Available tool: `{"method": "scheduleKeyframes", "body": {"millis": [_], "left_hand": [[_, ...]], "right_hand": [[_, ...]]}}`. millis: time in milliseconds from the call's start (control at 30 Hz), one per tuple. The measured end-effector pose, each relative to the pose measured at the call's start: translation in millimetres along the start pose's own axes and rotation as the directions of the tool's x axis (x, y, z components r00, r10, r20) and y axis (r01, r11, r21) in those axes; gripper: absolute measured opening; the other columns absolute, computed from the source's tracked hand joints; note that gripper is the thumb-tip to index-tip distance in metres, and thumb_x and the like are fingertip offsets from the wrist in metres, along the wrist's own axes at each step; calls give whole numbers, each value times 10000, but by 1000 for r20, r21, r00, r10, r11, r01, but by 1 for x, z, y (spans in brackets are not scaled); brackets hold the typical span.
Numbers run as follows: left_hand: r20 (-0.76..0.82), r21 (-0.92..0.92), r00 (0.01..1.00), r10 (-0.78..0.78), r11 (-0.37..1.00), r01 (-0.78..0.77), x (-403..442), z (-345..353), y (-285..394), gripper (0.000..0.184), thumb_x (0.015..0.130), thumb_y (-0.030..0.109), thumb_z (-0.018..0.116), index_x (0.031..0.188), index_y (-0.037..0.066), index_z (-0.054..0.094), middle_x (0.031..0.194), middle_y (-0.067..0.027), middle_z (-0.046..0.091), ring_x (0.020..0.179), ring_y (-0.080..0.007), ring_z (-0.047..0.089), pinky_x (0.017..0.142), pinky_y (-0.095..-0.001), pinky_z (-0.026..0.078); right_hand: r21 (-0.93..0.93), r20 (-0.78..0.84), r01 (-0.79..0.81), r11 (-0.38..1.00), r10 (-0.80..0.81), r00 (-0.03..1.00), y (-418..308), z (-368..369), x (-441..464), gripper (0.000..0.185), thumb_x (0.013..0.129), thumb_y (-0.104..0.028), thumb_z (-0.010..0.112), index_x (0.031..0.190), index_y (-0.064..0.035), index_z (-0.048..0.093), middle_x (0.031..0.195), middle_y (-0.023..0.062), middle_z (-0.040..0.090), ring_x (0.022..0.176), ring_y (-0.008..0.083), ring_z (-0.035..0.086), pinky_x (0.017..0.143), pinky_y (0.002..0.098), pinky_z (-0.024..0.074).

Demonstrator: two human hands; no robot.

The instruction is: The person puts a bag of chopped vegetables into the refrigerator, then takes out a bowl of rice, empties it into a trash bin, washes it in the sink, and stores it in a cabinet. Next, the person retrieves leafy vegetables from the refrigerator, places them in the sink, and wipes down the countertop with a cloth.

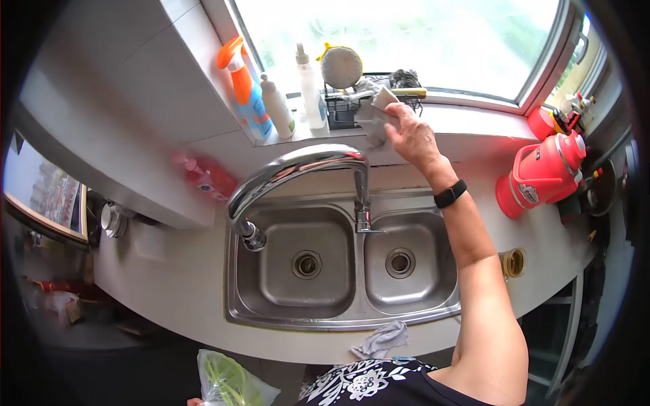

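My right hand, with a black band on its wrist, reaches over the sink's back edge to the windowsill. Its fingers are closed on a grey rag, blurred, in front of a black wire rack. A pale flat pad shows at the fingertips; whether it is part of the rag I cannot tell. At the bottom left edge, only a bit of my left hand shows, gripping a clear plastic bag with green leafy vegetables inside.
Below is a steel double sink with a curved chrome faucet. A spray bottle and pump bottles stand on the sill. A red thermos and a glass jar are right; a crumpled cloth lies at the front edge.
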State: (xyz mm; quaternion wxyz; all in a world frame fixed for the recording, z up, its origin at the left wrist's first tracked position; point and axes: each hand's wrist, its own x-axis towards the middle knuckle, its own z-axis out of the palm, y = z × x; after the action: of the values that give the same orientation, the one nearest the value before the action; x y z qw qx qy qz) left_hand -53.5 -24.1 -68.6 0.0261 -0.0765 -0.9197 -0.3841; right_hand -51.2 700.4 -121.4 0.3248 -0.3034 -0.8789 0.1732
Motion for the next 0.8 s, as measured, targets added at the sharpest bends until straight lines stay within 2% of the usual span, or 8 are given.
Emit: {"method": "scheduleKeyframes", "body": {"millis": [100, 133, 233, 300, 367, 467, 567, 800], "left_hand": [[50, -7, 998, 25, 1000, -24, -2, -2, 9, 266, 900, 162, 568, 1064, -47, 592, 1098, -243, 591, 968, -409, 574, 864, -461, 458], [136, -151, 894, -427, 883, 444, 13, -21, -25, 280, 913, 192, 573, 1057, -48, 593, 1090, -243, 594, 965, -411, 576, 861, -466, 460], [-1, -29, 999, 48, 998, -48, 2, -1, 1, 269, 938, 205, 549, 1015, -49, 588, 1027, -239, 597, 900, -410, 582, 815, -471, 466], [-61, -658, 890, -451, 689, 304, 7, 5, -13, 112, 877, 186, 515, 897, 76, 510, 842, -13, 469, 842, -135, 514, 756, -300, 452], [48, -731, 935, -352, 625, 273, 6, -5, -44, 78, 885, 167, 501, 910, 93, 506, 841, 6, 468, 835, -121, 527, 773, -284, 456], [112, -739, 944, -311, 609, 288, 12, -4, -51, 90, 876, 160, 518, 876, 70, 513, 820, -3, 473, 787, -121, 512, 737, -278, 456], [145, -753, 943, -300, 585, 302, 17, -9, -72, 92, 870, 159, 519, 866, 68, 510, 801, -2, 470, 774, -115, 511, 715, -261, 446], [195, -755, 949, -246, 580, 306, 20, -50, -126, 92, 829, 143, 541, 833, 52, 547, 744, 11, 507, 700, -84, 509, 643, -216, 424]], "right_hand": [[-300, 281, 41, 953, 47, 959, -11, 8, 12, 523, 836, -369, 692, 1247, -86, 538, 1246, 149, 595, 1119, 324, 599, 944, 414, 490], [-362, 402, 32, 932, 125, 907, -8, 9, 23, 585, 818, -437, 693, 1269, -95, 546, 1237, 152, 600, 1152, 321, 579, 974, 422, 467], [-352, 126, 338, 873, -313, 941, 5, 18, 24, 530, 806, -394, 716, 1182, -44, 589, 1207, 164, 613, 1139, 350, 572, 986, 418, 461], [-157, -86, 373, 914, -389, 917, -11, -9, -11, 363, 861, -204, 680, 1162, -25, 585, 1167, 166, 617, 1039, 339, 608, 879, 394, 517], [74, 101, 23, 997, -31, 994, -58, -43, -97, 335, 819, -135, 709, 1119, -27, 602, 1123, 152, 626, 983, 334, 632, 816, 377, 538], [132, 276, 311, 941, -336, 900, -58, -36, -260, 357, 701, -84, 794, 1028, -71, 652, 1101, 128, 632, 964, 310, 648, 801, 374, 547], [42, 563, 10, 999, -32, 826, -97, -40, -428, 557, 672, -270, 823, 1161, -107, 612, 1256, 159, 561, 1129, 358, 562, 948, 448, 469], [274, 469, 111, 955, -233, 852, -189, 51, -484, 365, 653, 32, 624, 1001, -55, 554, 1045, 128, 567, 971, 363, 527, 848, 446, 481]]}}
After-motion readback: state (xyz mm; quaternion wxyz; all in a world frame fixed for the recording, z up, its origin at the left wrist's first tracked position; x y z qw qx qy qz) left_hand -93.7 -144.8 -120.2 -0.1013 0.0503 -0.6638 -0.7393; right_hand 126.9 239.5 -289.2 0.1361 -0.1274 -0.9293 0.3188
